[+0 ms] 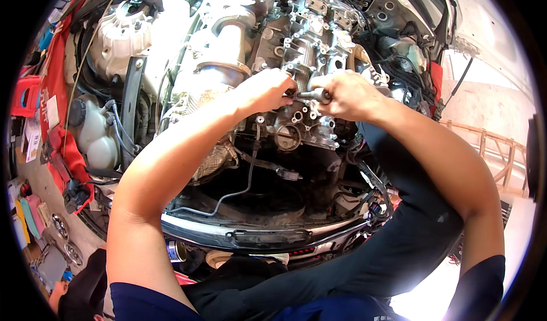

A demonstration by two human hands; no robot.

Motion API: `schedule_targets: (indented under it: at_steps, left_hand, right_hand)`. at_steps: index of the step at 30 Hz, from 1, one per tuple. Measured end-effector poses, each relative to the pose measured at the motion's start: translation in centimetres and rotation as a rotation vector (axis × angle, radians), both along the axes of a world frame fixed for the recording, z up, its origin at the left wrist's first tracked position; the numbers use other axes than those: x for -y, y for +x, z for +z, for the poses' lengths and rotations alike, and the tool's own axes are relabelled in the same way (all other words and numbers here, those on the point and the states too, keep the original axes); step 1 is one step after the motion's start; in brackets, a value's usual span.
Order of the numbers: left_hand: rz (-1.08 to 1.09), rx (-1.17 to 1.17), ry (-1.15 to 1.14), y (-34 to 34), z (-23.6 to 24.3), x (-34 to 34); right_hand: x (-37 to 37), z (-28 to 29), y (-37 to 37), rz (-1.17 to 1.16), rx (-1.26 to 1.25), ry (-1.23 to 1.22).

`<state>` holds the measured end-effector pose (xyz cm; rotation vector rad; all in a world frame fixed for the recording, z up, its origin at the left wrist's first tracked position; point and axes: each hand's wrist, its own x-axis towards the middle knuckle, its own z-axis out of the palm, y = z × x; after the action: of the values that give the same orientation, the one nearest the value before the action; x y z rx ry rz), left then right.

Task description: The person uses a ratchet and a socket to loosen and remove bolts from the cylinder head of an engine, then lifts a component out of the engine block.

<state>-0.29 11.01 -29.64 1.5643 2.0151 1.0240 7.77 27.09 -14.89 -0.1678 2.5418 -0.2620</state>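
Cyl. head (307, 53) sits mid eng. bay (268, 201), both hands over its near end. R hand (345, 96) clamped on grey tool (318, 96); L hand (274, 90) curled just beside, can't tell if gripping. Grey pipe (223, 197) + connector (289, 174) in front; white reservoir (98, 130) L, red cover (53, 107) beyond; dark-trousered leg (427, 212) blocks R front.

Grey cyl. tool (317, 96), held approx. crosswise nr front end of silver-grey engine (305, 54), top exposed.
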Motion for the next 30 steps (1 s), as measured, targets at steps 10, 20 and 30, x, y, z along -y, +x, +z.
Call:
schedule_targets:
  at_steps: [10,20,30]
  left_hand:
    - [0.038,-0.006,0.047,0.2,-0.1,-0.2]
    - [0.031,-0.035,0.08,0.4,0.0,-0.5]
    - [0.18,-0.129,0.115,2.9,0.0,-2.1]
  right_hand:
    - [-3.1,0.5,1.3,-0.058,0.045,-0.027]
    - [-2.9,-0.6,2.1,-0.075,0.045,-0.03]
    - [-4.7,-1.0,2.7,0.418,-0.163,0.186]
